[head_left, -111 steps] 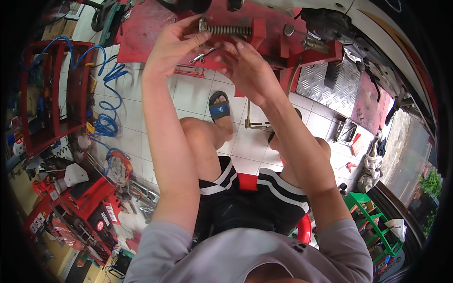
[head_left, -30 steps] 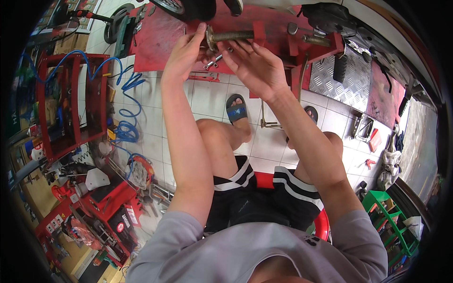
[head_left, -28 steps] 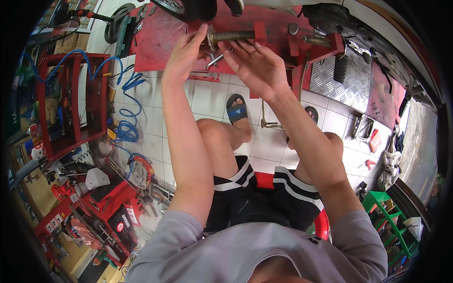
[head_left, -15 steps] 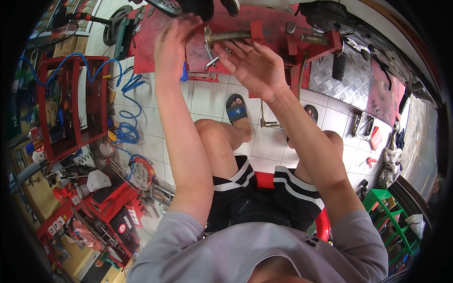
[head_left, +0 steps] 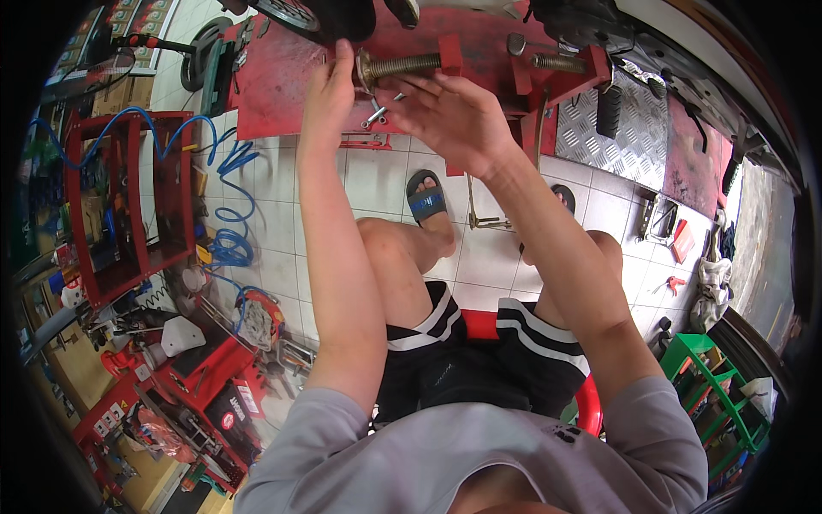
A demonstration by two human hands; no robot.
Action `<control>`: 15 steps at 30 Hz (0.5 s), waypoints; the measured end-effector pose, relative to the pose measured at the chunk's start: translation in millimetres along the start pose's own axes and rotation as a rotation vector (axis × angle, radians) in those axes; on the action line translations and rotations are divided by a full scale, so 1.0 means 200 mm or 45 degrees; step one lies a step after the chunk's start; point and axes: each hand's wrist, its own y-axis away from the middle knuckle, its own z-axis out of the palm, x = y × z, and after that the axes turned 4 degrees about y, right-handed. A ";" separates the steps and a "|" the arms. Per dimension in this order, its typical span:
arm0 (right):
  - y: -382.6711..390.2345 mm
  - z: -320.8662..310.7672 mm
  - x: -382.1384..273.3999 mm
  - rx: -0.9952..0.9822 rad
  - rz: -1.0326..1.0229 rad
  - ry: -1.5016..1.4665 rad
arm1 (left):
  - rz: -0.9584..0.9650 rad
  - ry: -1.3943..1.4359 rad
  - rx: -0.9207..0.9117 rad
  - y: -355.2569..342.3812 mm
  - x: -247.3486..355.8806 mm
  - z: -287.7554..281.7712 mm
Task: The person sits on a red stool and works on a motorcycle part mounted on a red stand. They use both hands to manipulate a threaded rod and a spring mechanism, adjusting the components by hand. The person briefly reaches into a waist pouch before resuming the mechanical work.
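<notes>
White ceramic floor tiles (head_left: 385, 184) extend between the person's black sandals (head_left: 426, 202) and the front edge of the worn red metal table (head_left: 278, 94). Near that edge lies a silver steel wrench (head_left: 375, 116). The right hand (head_left: 467, 120) is released, its fingers loosely spread just below the thick brass-coloured threaded screw (head_left: 407, 65). The left hand (head_left: 329, 103) stands at the screw's headed end; its fingers are partly hidden, and whether it grasps cannot be told. The screw's opposite end meets an upright red steel bracket (head_left: 450, 56). Beyond, a black rubber tyre (head_left: 342, 27) bounds the working room.
</notes>
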 end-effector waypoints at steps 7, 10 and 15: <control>0.05 -0.06 -0.12 0.325 0.134 1.099 | 0.294 0.807 -0.047 -0.06 0.03 -0.03; 0.07 -0.07 -0.15 0.374 0.124 1.159 | 0.141 0.600 0.092 -0.07 0.03 -0.04; 0.09 -0.14 -0.23 0.410 0.113 1.273 | -0.341 0.081 -0.160 -0.01 0.04 -0.01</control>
